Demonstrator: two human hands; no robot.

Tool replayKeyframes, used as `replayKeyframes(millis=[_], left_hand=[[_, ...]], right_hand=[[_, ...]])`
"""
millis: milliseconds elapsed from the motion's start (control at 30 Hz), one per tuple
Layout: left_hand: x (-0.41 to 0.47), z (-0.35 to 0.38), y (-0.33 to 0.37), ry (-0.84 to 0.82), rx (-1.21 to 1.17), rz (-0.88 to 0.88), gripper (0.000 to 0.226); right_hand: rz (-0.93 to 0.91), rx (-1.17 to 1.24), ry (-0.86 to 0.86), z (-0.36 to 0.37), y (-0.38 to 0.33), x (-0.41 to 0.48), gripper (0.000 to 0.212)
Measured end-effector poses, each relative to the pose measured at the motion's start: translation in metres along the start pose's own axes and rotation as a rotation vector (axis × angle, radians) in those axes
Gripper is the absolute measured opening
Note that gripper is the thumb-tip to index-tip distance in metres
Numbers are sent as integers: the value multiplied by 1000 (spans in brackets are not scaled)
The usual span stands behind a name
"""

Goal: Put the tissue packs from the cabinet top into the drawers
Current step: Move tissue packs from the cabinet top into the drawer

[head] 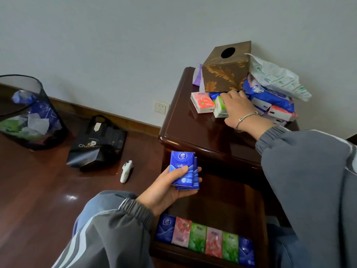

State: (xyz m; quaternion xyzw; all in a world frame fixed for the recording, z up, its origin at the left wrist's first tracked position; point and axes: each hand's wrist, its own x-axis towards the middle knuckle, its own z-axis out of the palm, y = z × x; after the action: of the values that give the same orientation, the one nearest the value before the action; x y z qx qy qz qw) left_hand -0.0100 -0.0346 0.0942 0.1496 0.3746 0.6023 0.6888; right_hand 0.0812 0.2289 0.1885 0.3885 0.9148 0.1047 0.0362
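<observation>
Two blue tissue packs (184,170) are held stacked in the left hand (170,188), its grip closed on them, in front of the cabinet (195,132) and above the open drawer (193,252), where a row of six packs (205,240) is seen standing side by side. The right hand (238,109) is laid on the cabinet top with fingers spread over a green pack (220,108), just beside a pink pack (202,102); whether the green pack is gripped cannot be told. More packs (274,99) are piled behind the hand beside a brown tissue box (226,68).

Two blue tissue packs (183,169) stand upright, stacked face to face. A pink pack (202,102) and a green pack (220,107) lie on the dark cabinet top (193,128). Six packs (204,242) line the open drawer (173,252).
</observation>
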Motion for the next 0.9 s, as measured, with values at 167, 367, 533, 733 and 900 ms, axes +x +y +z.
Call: replayKeyframes(millis=[167, 367, 533, 733, 900], left_hand=[[5, -2, -1, -12, 16, -1, 58], [6, -7, -1, 3, 26, 1, 59], [7, -8, -3, 30, 31, 5, 58], [6, -10, -6, 58, 34, 4, 59], [2, -9, -4, 97, 33, 19, 60]], right_hand=[[-36, -16, -110, -4, 7, 13, 66], [-84, -16, -155, -10, 5, 10, 65], [-149, 4, -129, -10, 2, -5, 71], [-123, 223, -190, -5, 6, -16, 76], [-31, 370, -147, 1, 1, -36, 75]])
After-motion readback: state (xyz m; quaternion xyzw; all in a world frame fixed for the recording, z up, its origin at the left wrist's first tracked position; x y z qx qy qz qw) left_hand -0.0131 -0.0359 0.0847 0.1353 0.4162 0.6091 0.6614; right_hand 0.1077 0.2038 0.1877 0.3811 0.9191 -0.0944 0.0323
